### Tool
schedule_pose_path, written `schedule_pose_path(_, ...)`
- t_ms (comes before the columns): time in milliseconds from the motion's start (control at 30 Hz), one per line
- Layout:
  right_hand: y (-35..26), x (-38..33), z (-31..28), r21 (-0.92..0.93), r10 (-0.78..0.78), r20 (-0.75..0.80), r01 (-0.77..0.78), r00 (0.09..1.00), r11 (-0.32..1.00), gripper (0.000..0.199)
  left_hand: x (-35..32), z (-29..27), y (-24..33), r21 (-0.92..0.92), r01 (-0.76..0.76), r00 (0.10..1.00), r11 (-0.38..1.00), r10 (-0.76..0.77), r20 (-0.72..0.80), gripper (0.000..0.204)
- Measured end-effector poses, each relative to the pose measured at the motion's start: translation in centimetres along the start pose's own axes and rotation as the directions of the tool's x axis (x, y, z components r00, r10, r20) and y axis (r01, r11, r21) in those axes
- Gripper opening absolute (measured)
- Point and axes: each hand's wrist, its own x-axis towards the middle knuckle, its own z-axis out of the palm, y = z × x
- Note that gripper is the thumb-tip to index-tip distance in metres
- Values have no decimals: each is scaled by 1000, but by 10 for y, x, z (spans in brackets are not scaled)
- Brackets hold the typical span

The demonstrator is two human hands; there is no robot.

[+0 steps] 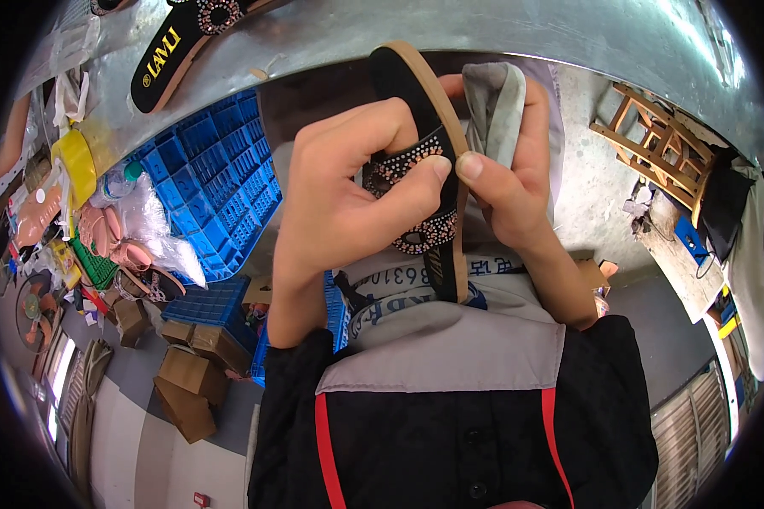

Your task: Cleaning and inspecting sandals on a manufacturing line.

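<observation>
A black sandal (399, 83) with a tan sole edge and rhinestone-studded straps is held upright over my lap, near the metal table's edge. My left hand (339, 182) is closed around its strap area, with the thumb across the beaded ornament. On the sandal's right side, my right hand (518, 195) grips a folded grey cloth (494, 110), its thumb tip against the sole edge. Part of the cloth and some right-hand fingers are hidden behind the sandal. Another black sandal (165, 64) with a studded ornament lies on the table at upper left.
The metal table (518, 30) spans the far side. Blue plastic crates (204, 182) stand at left, with cardboard boxes (191, 382) below. Pink shoes (100, 229) and a yellow tape roll (75, 168) sit far left. A wooden stool (658, 148) lies at right.
</observation>
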Motion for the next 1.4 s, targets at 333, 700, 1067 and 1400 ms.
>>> schedule_pose_path(333,10,-5,-30,45,49,-41,-47,998,998,42,-3,-15,-8,-7,-63,996,998,64,61,21)
schedule_pose_path(700,46,-2,-64,240,360,-120,-325,925,915,27,-3,-17,103,558,-163,987,813,137,88,30)
schedule_pose_path(1067,51,0,-73,485,437,-86,-346,895,803,9,270,-224,202,865,-465,603,186,782,157,35)
schedule_pose_path(1400,54,4,-92,602,436,-45,-324,899,730,12,145,-77,73,959,-281,932,47,-224,284,84)
